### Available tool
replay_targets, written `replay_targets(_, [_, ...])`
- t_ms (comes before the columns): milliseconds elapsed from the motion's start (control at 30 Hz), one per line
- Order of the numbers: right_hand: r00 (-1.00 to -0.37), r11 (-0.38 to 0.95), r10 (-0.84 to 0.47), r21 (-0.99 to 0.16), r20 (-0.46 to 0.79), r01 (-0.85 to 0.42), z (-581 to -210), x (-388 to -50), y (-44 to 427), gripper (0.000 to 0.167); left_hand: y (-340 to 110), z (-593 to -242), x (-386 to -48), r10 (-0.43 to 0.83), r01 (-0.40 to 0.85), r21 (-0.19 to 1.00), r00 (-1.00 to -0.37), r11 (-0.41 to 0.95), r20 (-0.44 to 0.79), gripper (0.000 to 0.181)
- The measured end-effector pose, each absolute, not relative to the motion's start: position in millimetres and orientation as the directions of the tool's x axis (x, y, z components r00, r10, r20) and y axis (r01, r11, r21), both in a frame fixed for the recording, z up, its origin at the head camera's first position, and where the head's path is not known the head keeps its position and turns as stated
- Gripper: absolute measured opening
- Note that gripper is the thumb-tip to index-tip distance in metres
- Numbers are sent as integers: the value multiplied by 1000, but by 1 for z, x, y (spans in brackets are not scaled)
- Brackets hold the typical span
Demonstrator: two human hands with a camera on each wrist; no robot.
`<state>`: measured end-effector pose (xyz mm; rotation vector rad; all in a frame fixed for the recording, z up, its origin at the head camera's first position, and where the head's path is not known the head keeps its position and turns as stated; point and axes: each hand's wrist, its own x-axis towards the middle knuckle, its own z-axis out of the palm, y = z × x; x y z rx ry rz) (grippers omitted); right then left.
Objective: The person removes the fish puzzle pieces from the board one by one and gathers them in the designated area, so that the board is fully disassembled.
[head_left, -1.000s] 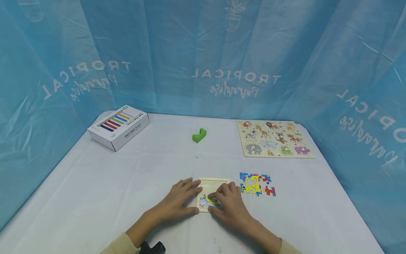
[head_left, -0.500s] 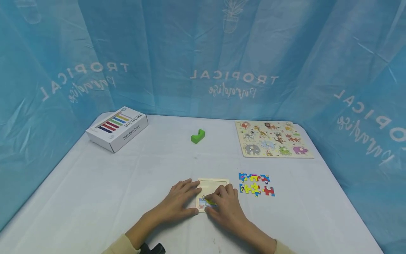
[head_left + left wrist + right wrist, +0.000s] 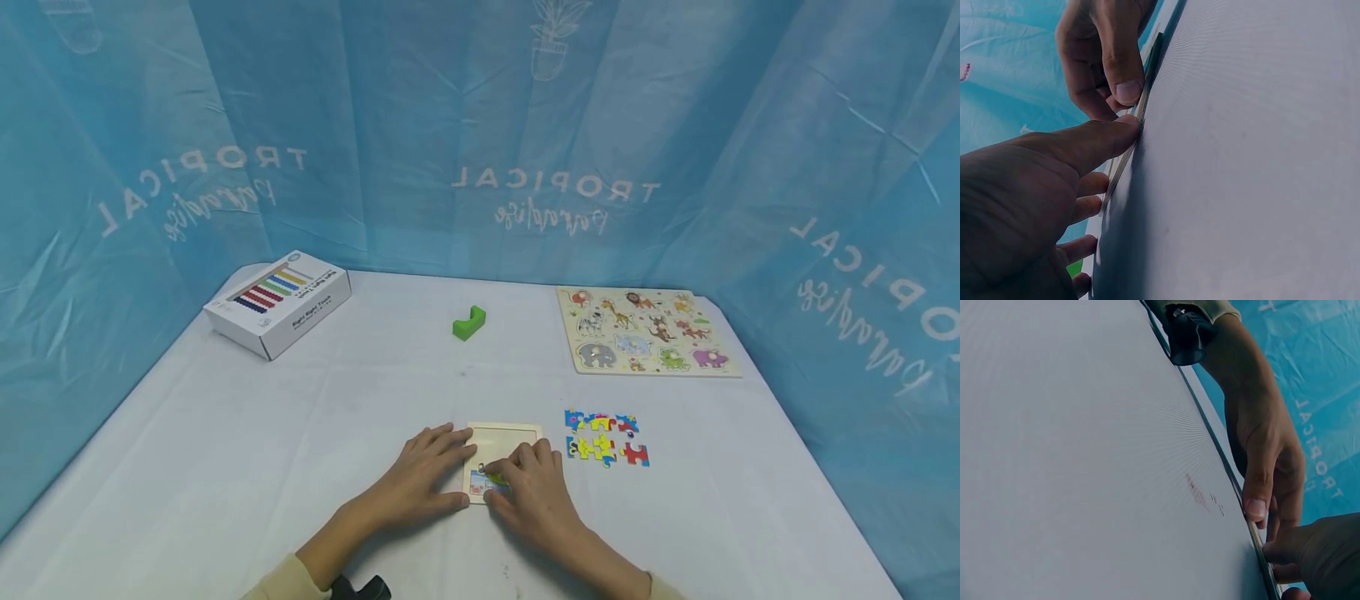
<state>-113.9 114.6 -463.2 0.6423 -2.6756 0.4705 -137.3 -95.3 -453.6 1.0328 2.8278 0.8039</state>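
Note:
A small light wooden puzzle tray lies in front of me, its upper part bare and coloured pieces in its lower part. My left hand rests along the tray's left edge, fingers spread, thumb at the lower left corner; the left wrist view shows this thumb against the rim. Over the tray's lower right, my right hand has curled fingers, with thumb and index at a yellow-green puzzle piece, partly hidden by them. Right of the tray lie loose puzzle pieces.
An animal peg board lies at the back right. A green block stands at the back middle, and a white box at the back left. Behind the white table hangs a blue curtain. A black object shows by the left sleeve.
My right hand has shifted slightly left over the tray, and the yellow-green piece at its fingertips with it. My left hand has stayed on the tray's edge.

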Motion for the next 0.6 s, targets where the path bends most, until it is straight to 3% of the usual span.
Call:
replay_targets(333, [-835, 852, -365, -214, 410, -478, -463, -113, 113, 23, -96, -454, -137, 610, 598, 476, -778, 645, 152, 59])
replay_targets(600, [-873, 859, -366, -243, 321, -450, -461, -112, 113, 24, -94, -454, -137, 601, 579, 480, -789, 659, 128, 60])
